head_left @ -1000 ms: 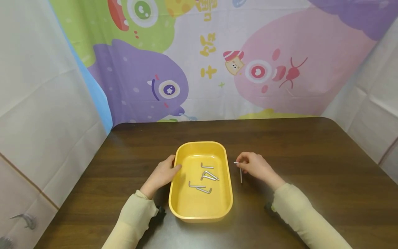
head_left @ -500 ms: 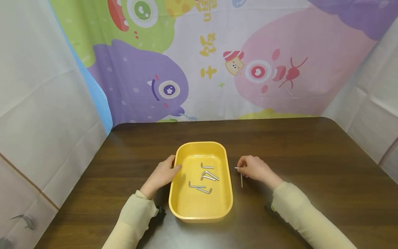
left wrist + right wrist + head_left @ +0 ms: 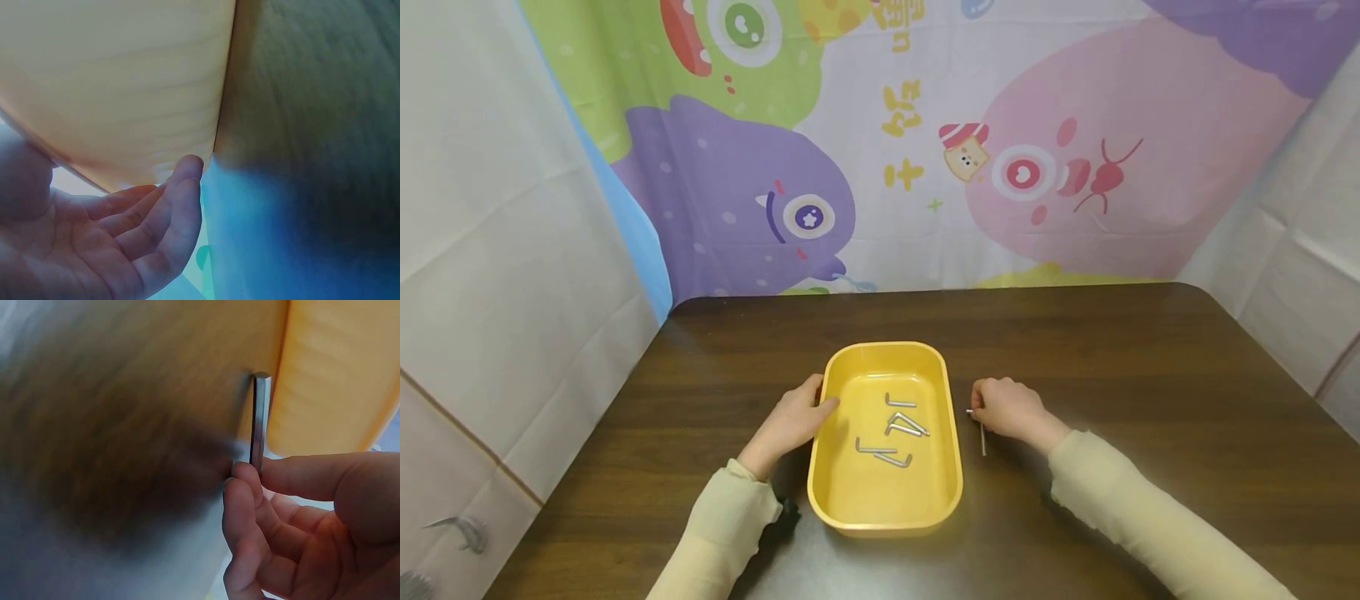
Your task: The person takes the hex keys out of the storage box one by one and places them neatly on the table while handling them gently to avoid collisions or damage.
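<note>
The yellow tray (image 3: 917, 492), seemingly light and stiff, is gripped at its left rim by the left hand (image 3: 792, 423); just right of it, the right hand (image 3: 1011, 411) pinches a bent metal key (image 3: 259, 419), likely rigid and slippery, best taken near the bend

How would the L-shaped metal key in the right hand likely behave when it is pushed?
The key is probably stiff, since it looks like solid metal. Its bent shape should limit rolling. Its smooth, shiny surface may let it slip in the right hand.
</note>
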Tool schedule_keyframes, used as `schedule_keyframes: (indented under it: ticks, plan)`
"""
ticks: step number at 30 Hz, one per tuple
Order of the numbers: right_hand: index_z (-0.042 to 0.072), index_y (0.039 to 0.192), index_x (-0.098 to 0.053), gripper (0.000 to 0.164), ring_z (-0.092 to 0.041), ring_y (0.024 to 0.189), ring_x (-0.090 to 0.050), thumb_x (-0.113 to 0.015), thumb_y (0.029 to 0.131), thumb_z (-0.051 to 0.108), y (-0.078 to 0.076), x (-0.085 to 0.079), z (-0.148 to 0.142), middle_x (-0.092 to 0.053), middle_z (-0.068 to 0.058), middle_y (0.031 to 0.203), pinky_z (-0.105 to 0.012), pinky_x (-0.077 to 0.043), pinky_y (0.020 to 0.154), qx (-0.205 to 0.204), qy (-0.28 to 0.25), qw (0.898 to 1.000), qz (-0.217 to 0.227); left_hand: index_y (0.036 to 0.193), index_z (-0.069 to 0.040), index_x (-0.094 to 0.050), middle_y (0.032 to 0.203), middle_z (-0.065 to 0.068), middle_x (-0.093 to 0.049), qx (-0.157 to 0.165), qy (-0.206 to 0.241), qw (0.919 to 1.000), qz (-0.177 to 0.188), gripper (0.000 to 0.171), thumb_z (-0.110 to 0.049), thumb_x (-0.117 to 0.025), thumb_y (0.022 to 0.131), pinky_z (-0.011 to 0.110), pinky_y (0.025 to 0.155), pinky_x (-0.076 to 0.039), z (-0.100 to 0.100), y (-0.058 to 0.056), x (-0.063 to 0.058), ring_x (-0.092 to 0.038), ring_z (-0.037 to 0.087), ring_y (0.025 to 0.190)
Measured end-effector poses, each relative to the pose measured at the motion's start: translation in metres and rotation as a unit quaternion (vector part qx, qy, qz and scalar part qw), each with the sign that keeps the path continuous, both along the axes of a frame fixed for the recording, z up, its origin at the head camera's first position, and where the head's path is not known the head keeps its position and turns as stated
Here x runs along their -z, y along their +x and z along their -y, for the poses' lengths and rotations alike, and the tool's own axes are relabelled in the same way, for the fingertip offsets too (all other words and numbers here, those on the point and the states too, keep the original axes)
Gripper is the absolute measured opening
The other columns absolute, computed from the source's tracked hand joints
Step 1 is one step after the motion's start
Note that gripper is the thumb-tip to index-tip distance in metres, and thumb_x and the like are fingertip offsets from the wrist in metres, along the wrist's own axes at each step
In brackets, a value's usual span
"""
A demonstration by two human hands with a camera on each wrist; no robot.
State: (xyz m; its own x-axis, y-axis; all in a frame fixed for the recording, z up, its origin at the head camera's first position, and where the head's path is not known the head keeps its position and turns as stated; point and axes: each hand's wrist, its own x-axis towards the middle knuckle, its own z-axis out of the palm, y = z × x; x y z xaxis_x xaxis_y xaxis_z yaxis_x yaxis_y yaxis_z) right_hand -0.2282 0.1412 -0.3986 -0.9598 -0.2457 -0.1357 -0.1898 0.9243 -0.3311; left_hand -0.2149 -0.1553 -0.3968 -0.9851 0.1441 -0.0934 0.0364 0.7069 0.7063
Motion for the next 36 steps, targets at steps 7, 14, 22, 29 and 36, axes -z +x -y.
schedule_keyframes:
  ticks: [7, 14, 22, 29, 36]
  plan:
    - [0.014, 0.071, -0.051, 0.017, -0.017, 0.058, -0.049, -0.063, 0.083, 0.021, 0.0018, -0.0032, 0.0023, -0.051, 0.0, 0.064, -0.031, -0.037, 0.049, -0.007, 0.02, 1.0, -0.017, 0.127, -0.003, -0.044, 0.108, 0.014, -0.061, -0.001, 0.005, 1.0, 0.007, 0.042, -0.025, -0.05, 0.091, 0.034, 0.072, -0.05, 0.0001, 0.0004, -0.0005, -0.061, 0.018, 0.079]
    - [0.014, 0.072, -0.051, 0.017, -0.018, 0.059, -0.049, -0.062, 0.082, 0.02, 0.0011, -0.0034, 0.0042, -0.051, 0.0, 0.066, -0.032, -0.037, 0.049, -0.008, 0.029, 0.999, -0.021, 0.127, -0.003, -0.044, 0.109, 0.014, -0.061, 0.0, 0.006, 0.9999, 0.009, 0.043, -0.025, -0.05, 0.091, 0.035, 0.073, -0.05, -0.0002, -0.0004, -0.0012, -0.061, 0.017, 0.08]
    - [0.014, 0.071, -0.049, 0.018, -0.017, 0.058, -0.049, -0.063, 0.083, 0.019, -0.0004, -0.0001, 0.0051, -0.05, 0.0, 0.064, -0.031, -0.037, 0.049, -0.013, 0.041, 0.999, -0.025, 0.127, -0.002, -0.044, 0.108, 0.014, -0.061, 0.001, 0.003, 1.0, 0.008, 0.043, -0.025, -0.05, 0.091, 0.035, 0.073, -0.05, 0.0003, 0.0001, -0.0009, -0.061, 0.018, 0.079]
    - [0.013, 0.072, -0.049, 0.019, -0.017, 0.058, -0.049, -0.063, 0.083, 0.019, -0.0002, 0.0007, 0.0054, -0.05, 0.0, 0.065, -0.031, -0.037, 0.05, -0.013, 0.039, 0.999, -0.021, 0.127, -0.002, -0.043, 0.106, 0.014, -0.061, 0.002, 0.005, 0.9999, 0.01, 0.044, -0.025, -0.05, 0.091, 0.033, 0.07, -0.051, 0.0009, -0.0006, 0.0003, -0.061, 0.017, 0.076]
    - [0.012, 0.073, -0.049, 0.018, -0.017, 0.056, -0.049, -0.064, 0.082, 0.015, -0.0014, 0.0012, 0.0051, -0.05, -0.001, 0.064, -0.03, -0.039, 0.049, -0.028, 0.034, 0.999, -0.026, 0.126, -0.003, -0.045, 0.101, 0.013, -0.062, 0.002, 0.002, 1.0, 0.008, 0.042, -0.025, -0.049, 0.091, 0.032, 0.068, -0.05, 0.0007, -0.0011, 0.0013, -0.061, 0.016, 0.073]
